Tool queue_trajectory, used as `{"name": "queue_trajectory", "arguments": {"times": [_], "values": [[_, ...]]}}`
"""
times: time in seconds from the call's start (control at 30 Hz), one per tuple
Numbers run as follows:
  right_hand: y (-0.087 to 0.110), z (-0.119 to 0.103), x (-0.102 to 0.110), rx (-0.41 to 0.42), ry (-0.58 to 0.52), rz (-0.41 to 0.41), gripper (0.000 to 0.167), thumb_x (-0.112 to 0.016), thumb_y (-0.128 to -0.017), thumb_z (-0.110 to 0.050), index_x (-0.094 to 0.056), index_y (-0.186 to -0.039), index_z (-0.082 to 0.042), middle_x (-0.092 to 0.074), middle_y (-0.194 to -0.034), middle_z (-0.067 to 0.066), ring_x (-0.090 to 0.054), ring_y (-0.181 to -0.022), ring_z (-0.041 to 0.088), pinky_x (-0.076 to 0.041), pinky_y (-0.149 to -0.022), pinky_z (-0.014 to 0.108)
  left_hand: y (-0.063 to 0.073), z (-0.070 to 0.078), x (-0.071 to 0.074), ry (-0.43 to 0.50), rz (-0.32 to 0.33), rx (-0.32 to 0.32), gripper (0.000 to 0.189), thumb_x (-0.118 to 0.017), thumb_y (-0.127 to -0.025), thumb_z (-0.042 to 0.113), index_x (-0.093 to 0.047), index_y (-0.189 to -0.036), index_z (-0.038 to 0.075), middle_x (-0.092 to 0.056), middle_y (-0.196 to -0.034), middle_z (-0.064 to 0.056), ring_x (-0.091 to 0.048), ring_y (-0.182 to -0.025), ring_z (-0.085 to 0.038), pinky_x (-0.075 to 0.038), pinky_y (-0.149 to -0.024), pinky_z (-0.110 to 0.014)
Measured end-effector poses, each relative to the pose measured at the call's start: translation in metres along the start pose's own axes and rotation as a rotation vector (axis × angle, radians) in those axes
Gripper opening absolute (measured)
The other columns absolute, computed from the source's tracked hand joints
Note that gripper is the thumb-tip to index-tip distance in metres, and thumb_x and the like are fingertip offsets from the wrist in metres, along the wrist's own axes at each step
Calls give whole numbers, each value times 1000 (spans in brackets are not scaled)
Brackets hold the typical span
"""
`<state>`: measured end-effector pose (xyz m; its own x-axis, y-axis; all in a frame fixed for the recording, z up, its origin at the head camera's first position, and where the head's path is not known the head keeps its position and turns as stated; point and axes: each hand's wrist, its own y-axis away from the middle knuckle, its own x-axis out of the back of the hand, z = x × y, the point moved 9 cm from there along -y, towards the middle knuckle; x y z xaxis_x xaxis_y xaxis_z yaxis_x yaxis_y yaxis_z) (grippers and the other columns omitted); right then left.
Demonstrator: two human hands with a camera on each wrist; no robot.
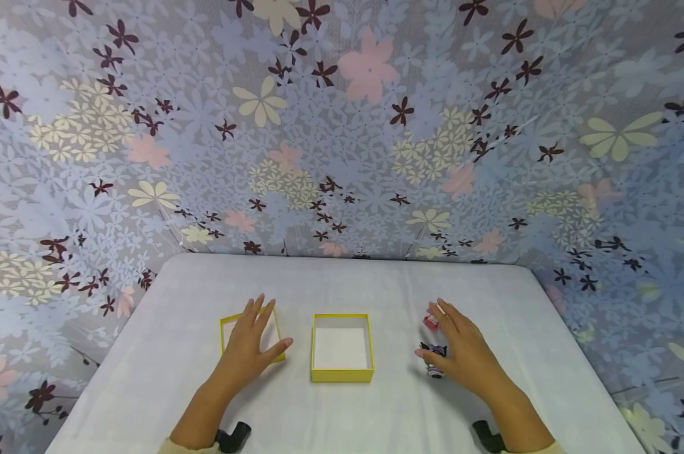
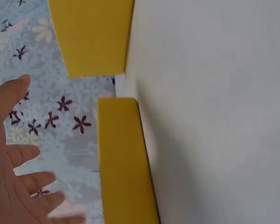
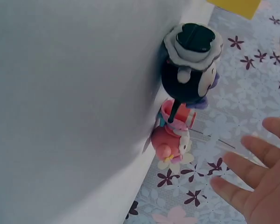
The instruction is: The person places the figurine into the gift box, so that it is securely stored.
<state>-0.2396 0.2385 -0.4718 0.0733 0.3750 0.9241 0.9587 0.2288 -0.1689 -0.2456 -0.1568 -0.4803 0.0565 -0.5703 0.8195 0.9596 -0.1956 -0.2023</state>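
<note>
My left hand is held over the yellow-edged box lid, fingers spread and holding nothing. In the left wrist view, a gap separates that hand from the lid's yellow side. Between the two hands stands a yellow box with a white inside, its top uncovered. My right hand, also spread and holding nothing, hovers over two small toy figures. One is a black-and-white figure with purple parts; beside it is a pink figure. Part of both figures is hidden by the right hand in the head view.
A white cloth covers the table. Behind it and at its sides hangs a floral-patterned fabric. Each wrist carries a black strap-on device.
</note>
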Motion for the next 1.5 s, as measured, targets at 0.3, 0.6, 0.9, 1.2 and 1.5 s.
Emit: {"name": "queue_trajectory", "arguments": {"times": [0.3,0.6,0.9,1.2,1.5], "values": [[5,9,-5,-31,-63,-122,89,-76,-84,-56,-38,-156,-21,-43,-156,14,-43,-140,46,-39,-108,71,7,18,-14,124,-141,10,80,-63,-94,59,-34,-159,23,-24,-169,-3,-27,-154,-35,-32,-119,-63],[13,15,-19,-87,-83,-244,94,-74,-81,-63,-36,-158,-24,-44,-156,21,-42,-139,51,-39,-106,72,11,28,-20,124,-136,-35,77,-67,-93,53,-39,-157,20,-26,-169,1,-29,-153,-34,-34,-119,-61],[17,18,-25,-66,-101,-249,94,-76,-80,-62,-43,-155,-16,-51,-149,23,-48,-135,49,-43,-106,68,13,34,-31,127,-208,-53,75,-68,-94,50,-41,-156,20,-29,-168,1,-32,-153,-30,-34,-121,-55],[19,20,-31,-92,-93,-284,91,-84,-77,-52,-49,-150,-11,-54,-145,16,-52,-134,43,-46,-107,62,15,41,-38,112,-238,-110,79,-68,-92,55,-41,-156,18,-30,-167,3,-33,-151,-32,-34,-120,-57],[21,22,-31,-101,-86,-296,82,-87,-76,-43,-55,-144,-8,-57,-142,15,-54,-131,42,-45,-108,61,15,51,-42,84,-225,-160,78,-68,-93,52,-43,-154,11,-35,-165,-4,-28,-152,-41,-26,-119,-69]]}}
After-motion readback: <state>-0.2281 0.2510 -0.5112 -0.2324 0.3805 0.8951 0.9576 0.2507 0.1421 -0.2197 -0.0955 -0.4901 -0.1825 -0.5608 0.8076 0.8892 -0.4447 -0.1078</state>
